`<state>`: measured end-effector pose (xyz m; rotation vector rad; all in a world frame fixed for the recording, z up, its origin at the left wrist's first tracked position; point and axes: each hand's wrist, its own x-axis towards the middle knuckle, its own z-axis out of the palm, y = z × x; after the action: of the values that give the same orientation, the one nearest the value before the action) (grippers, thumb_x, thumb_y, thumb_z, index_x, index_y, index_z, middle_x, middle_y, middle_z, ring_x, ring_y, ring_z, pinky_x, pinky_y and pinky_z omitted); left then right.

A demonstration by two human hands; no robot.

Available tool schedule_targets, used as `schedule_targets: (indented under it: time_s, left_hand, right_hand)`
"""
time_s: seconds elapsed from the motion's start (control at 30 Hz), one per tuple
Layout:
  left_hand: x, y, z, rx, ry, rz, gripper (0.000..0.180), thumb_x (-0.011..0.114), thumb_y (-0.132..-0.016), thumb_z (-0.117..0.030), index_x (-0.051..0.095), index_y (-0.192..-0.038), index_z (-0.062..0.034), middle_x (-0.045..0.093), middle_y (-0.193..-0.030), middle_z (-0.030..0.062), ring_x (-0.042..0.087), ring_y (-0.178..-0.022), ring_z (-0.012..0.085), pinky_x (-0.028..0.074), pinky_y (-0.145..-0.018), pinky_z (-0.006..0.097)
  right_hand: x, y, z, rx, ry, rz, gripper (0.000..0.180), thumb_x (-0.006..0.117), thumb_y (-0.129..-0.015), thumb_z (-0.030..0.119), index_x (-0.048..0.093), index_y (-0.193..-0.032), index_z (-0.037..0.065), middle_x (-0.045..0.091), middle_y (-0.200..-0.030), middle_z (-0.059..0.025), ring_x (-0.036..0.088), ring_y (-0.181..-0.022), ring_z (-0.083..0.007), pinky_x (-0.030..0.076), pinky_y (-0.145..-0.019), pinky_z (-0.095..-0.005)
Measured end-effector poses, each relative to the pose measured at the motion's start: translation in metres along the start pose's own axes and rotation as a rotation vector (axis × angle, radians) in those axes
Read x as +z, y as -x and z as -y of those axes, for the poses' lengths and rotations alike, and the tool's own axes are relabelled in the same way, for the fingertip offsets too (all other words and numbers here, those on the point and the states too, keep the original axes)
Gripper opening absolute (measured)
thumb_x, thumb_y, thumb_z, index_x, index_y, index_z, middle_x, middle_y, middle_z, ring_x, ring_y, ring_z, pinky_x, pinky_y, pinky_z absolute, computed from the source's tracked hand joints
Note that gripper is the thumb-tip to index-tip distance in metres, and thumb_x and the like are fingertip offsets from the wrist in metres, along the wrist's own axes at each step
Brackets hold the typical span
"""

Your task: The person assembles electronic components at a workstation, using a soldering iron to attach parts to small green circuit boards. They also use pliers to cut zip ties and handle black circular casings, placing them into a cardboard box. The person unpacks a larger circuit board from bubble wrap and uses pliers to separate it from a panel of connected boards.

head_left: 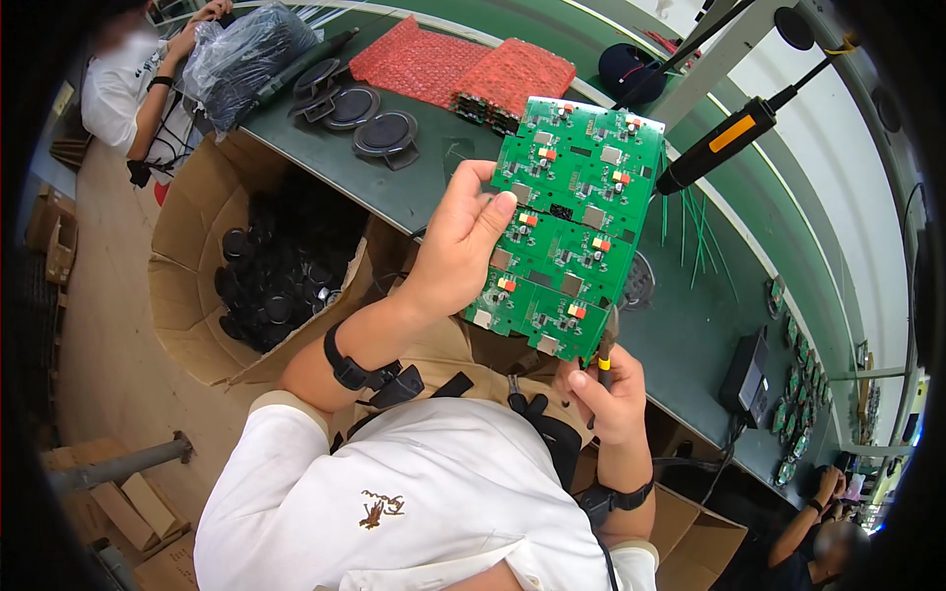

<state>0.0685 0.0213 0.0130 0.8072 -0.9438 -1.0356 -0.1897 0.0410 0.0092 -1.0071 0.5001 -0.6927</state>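
Note:
A green circuit board panel with several repeated sections, orange-red and white connectors and silver parts is held up above my lap. My left hand is closed on its left edge, thumb lying on the face. In my right hand is a hand tool with a metal head and a yellow band, which looks like pliers or cutters. Its head is at the panel's lower right corner; whether the jaws touch the board I cannot tell. The fingers of that hand are wrapped round the handles and partly hidden.
Left stands a cardboard box of black round parts. Red bubble wrap, dark round pieces and a black cap lie on the green bench. A black screwdriver hangs at right, above small boards. Other people work nearby.

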Motion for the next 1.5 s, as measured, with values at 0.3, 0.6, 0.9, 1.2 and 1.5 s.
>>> schedule_targets:
  time_s: [0.3, 0.6, 0.9, 1.2, 1.5]
  left_hand:
    - [-0.001, 0.002, -0.01, 0.196, -0.156, -0.049, 0.028, 0.044, -0.113, -0.017, 0.039, -0.136, -0.0021, 0.069, -0.115, 0.0098, 0.066, -0.099, 0.0077, 0.055, -0.082, 0.022]
    - [-0.001, 0.01, -0.009, 0.155, -0.176, -0.003, 0.027, 0.044, -0.113, -0.018, 0.039, -0.135, -0.0024, 0.068, -0.113, 0.0097, 0.066, -0.097, 0.0081, 0.055, -0.081, 0.023]
    - [0.0, 0.006, 0.006, 0.024, 0.012, 0.056, 0.026, 0.045, -0.113, -0.02, 0.041, -0.133, -0.003, 0.068, -0.108, 0.0079, 0.064, -0.089, 0.0055, 0.053, -0.07, 0.022]
    - [-0.006, 0.006, 0.015, 0.07, -0.186, 0.004, 0.027, 0.046, -0.113, -0.02, 0.042, -0.133, -0.0021, 0.068, -0.108, 0.0071, 0.064, -0.091, 0.0054, 0.053, -0.074, 0.021]
    - [-0.001, 0.007, 0.005, 0.085, -0.18, -0.013, 0.025, 0.046, -0.113, -0.02, 0.042, -0.131, -0.0024, 0.068, -0.106, 0.0061, 0.064, -0.088, 0.0053, 0.053, -0.069, 0.021]
  right_hand:
    - [0.018, -0.004, 0.022, -0.106, 0.584, -0.222, 0.032, 0.07, -0.092, -0.002, 0.063, -0.123, -0.005, 0.062, -0.103, -0.001, 0.056, -0.096, -0.0104, 0.045, -0.093, -0.0282]
    - [0.019, -0.008, 0.025, -0.093, 0.512, -0.275, 0.031, 0.068, -0.093, -0.004, 0.062, -0.124, -0.005, 0.062, -0.099, -0.001, 0.056, -0.094, -0.0098, 0.045, -0.089, -0.0262]
    - [-0.001, -0.013, 0.006, 0.001, -0.148, 0.036, 0.032, 0.066, -0.094, 0.006, 0.059, -0.123, -0.006, 0.059, -0.085, -0.0048, 0.045, -0.063, -0.0088, 0.035, -0.054, -0.0264]
    - [0.001, -0.013, -0.001, -0.013, 0.297, -0.243, 0.027, 0.066, -0.095, 0.003, 0.062, -0.12, -0.005, 0.061, -0.087, -0.0042, 0.052, -0.07, -0.0097, 0.041, -0.06, -0.0258]
    - [-0.002, -0.003, -0.003, -0.012, 0.275, -0.172, 0.022, 0.067, -0.097, 0.002, 0.065, -0.119, -0.002, 0.062, -0.086, -0.0007, 0.056, -0.077, -0.0099, 0.046, -0.073, -0.0281]
